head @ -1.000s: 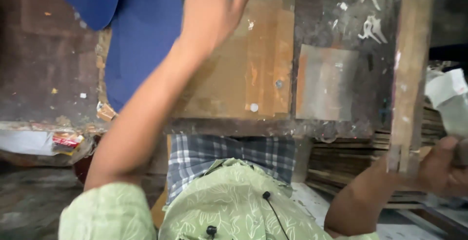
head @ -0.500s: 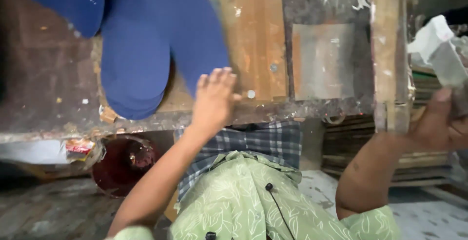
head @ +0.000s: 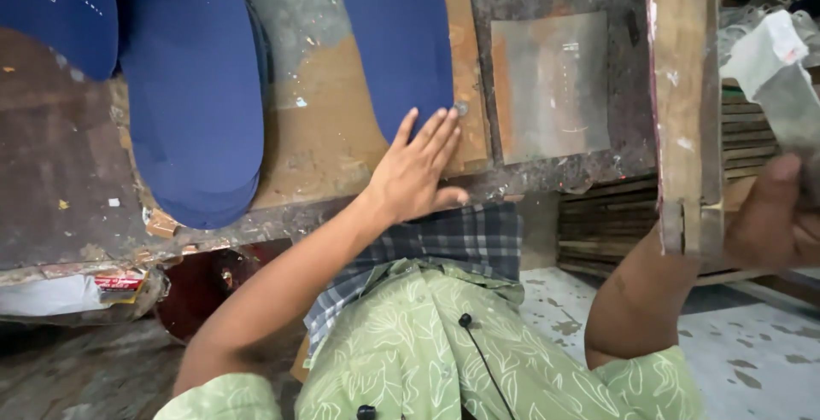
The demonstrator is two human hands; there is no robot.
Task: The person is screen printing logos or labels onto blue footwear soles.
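A person's left hand point(head: 418, 168) lies flat and open on a worn wooden workbench point(head: 342, 130), fingers spread, the fingertips touching the lower end of a single blue foam sole point(head: 397, 36) without gripping it. A stack of blue soles point(head: 192, 104) sits to the left, well apart from that hand. At the right edge, the right hand point(head: 769, 224) is closed around a grey tool handle point(head: 781, 87), beside a wooden upright point(head: 683, 104) on the bench's side.
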